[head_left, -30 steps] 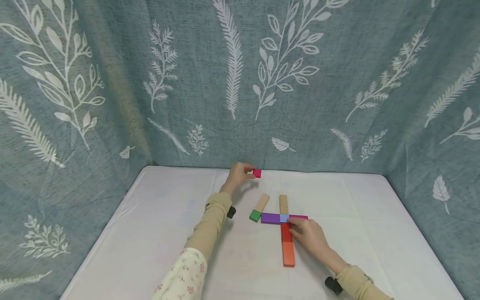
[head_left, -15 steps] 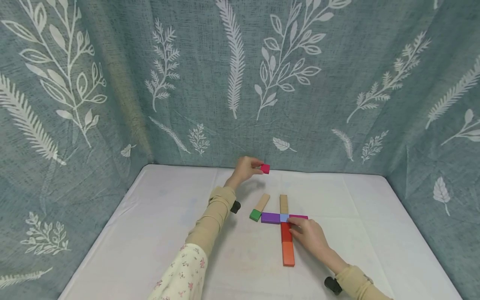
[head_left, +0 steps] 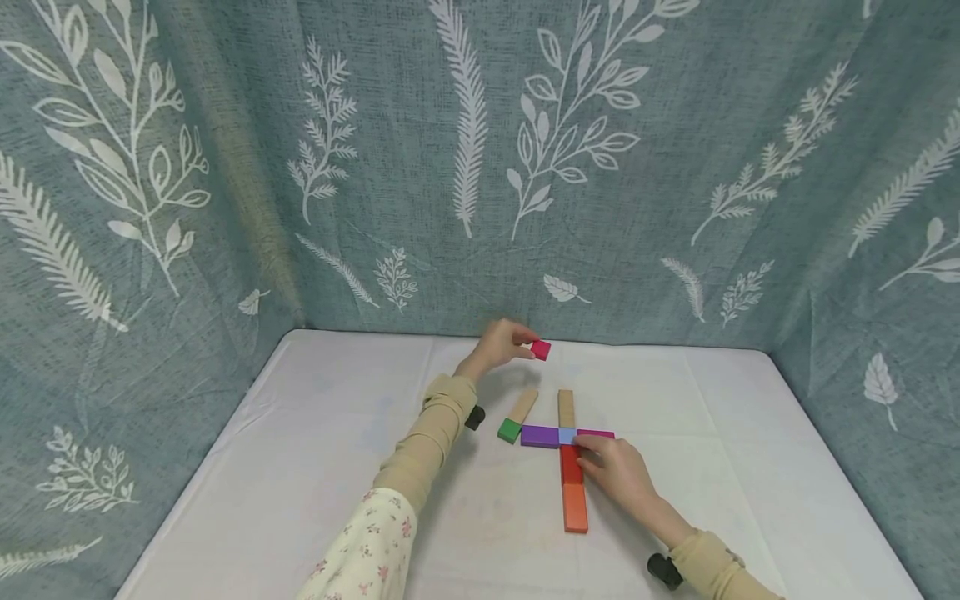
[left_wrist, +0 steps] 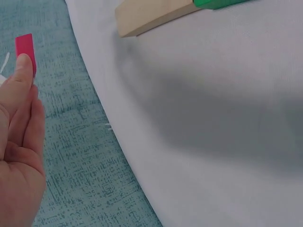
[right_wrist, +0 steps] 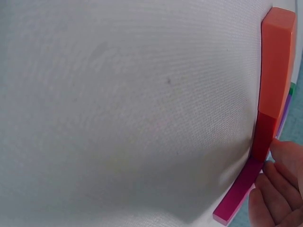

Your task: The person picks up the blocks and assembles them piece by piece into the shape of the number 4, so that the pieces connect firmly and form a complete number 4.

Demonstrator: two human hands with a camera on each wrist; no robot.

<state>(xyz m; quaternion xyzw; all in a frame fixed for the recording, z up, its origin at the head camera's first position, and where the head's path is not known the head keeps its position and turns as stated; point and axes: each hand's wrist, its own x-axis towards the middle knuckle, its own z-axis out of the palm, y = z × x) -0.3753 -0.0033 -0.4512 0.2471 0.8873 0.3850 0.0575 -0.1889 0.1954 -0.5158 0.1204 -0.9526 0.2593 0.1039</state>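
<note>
My left hand (head_left: 504, 340) pinches a small pinkish-red block (head_left: 540, 350) between thumb and fingers. In the left wrist view the block (left_wrist: 25, 49) sticks up past the thumb tip, over the table's far edge. My right hand (head_left: 621, 475) touches the blocks where a cross-shaped layout meets, fingertips at the light blue block (head_left: 567, 436) and thumb at the red block (head_left: 572, 465). An orange block (head_left: 575, 508) continues below the red one. Around the light blue block lie a purple block (head_left: 540, 437), a magenta block (right_wrist: 236, 191), partly hidden in the head view, and a plain wooden block (head_left: 566, 408).
Left of the cross, a green block (head_left: 509, 431) lies at the end of a slanted wooden block (head_left: 524, 405). A white cloth (head_left: 300, 467) covers the table. A patterned teal curtain (head_left: 495, 275) stands behind the far edge. A black wrist camera (head_left: 476, 417) sits on each arm.
My left hand has moved right with the pinkish-red block, rising slightly and then lowering a little. The right hand and the blocks in the layout have stayed in place.
</note>
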